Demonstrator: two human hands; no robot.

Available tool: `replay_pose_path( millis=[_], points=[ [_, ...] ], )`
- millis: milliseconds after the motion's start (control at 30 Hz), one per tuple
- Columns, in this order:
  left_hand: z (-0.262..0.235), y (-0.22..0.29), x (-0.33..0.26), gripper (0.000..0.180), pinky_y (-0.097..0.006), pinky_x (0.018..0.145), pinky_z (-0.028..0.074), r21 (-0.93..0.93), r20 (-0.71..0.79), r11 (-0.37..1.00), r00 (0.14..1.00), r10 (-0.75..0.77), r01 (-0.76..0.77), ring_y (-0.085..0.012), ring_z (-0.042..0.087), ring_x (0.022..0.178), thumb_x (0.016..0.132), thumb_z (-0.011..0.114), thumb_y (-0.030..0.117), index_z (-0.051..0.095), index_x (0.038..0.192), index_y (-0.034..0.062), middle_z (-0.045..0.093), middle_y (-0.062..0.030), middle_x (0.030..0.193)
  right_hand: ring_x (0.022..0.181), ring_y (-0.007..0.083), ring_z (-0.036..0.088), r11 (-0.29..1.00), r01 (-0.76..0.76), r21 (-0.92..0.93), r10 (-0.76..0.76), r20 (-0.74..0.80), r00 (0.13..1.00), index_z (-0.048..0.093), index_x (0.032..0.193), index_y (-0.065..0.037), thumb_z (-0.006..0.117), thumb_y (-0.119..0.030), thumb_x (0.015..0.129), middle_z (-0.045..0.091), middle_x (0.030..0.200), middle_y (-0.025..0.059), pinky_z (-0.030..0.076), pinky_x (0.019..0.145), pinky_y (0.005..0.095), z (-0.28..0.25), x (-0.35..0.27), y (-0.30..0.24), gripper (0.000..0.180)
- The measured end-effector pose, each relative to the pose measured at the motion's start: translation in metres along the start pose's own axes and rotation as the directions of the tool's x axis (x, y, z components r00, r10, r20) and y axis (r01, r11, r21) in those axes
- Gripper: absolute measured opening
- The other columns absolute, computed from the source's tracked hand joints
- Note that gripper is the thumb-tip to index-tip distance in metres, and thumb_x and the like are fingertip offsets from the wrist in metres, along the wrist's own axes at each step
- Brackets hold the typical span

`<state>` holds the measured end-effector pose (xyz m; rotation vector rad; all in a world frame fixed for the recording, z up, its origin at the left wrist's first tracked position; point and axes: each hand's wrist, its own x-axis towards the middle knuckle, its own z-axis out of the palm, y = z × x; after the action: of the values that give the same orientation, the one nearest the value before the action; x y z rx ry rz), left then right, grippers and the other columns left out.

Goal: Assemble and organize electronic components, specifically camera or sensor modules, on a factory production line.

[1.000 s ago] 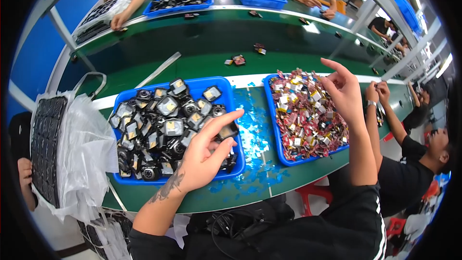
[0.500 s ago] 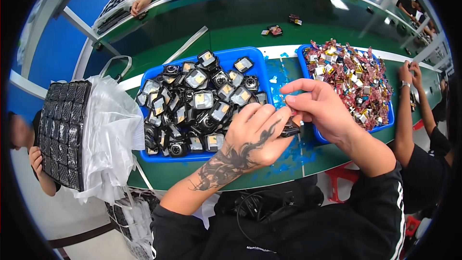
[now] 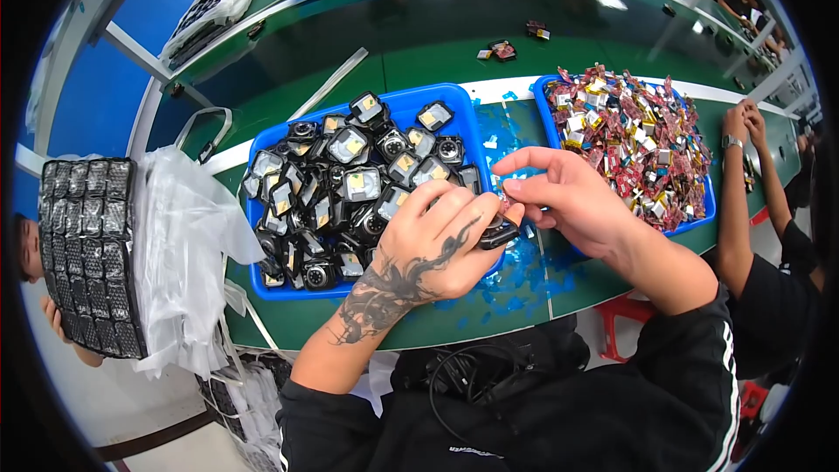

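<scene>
Hands meet over the front edge of the green bench [image 3: 454,61]: your left hand [image 3: 437,249] is clenched around a small black module [image 3: 496,234], held just above the right rim of the blue tray [image 3: 454,105] of black modules, while your right hand [image 3: 568,201] pinches a tiny piece against it with thumb and forefinger. Beside them to your right sits a second blue tray [image 3: 699,210] heaped with pink and gold wrapped parts, and a white plastic bag [image 3: 183,245] lies at your left.

Two bins side by side on the bench [image 3: 419,44]: left bin [image 3: 454,109] holds small camera modules [image 3: 350,183], right bin [image 3: 699,210] holds small wrapped parts [image 3: 629,135]. Stacked trays [image 3: 87,253] in a plastic bag [image 3: 188,245] far left. Both hands meet at the near edge between the bins.
</scene>
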<state>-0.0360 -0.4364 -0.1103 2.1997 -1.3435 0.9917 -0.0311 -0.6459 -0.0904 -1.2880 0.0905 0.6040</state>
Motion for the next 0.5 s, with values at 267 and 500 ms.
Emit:
replay_pose_path(
  millis=[267,500],
  points=[
    [0.002,-0.003,0.003,0.022,-0.037,0.073,0.05,-0.018,-0.049,1.0,0.999,-0.019,0.018,-0.0214,0.06,0.078,0.063,0.076,0.011,0.072,0.085,0.0082,0.062,-0.0042,0.091,0.062,0.001,0.049,0.998,-0.029,0.053,0.027,0.046,0.999,0.062,0.113,-0.004,0.067,-0.017,0.092,0.064,0.08,-0.0034,0.034,0.051,0.016,0.001,0.002,-0.001,0.024],
    [0.002,0.019,0.004,0.017,-0.031,0.072,0.051,-0.603,0.144,0.513,0.715,-0.684,0.611,-0.0201,0.062,0.083,0.072,0.081,0.005,0.076,0.088,0.0059,0.063,-0.0076,0.092,0.08,0.0083,0.058,0.633,0.55,-0.545,-0.668,-0.024,0.744,0.064,0.113,-0.001,0.06,-0.007,0.093,0.064,0.097,0.0057,0.046,0.064,0.0224,0.004,-0.012,0.019,0.021]
  ],
)
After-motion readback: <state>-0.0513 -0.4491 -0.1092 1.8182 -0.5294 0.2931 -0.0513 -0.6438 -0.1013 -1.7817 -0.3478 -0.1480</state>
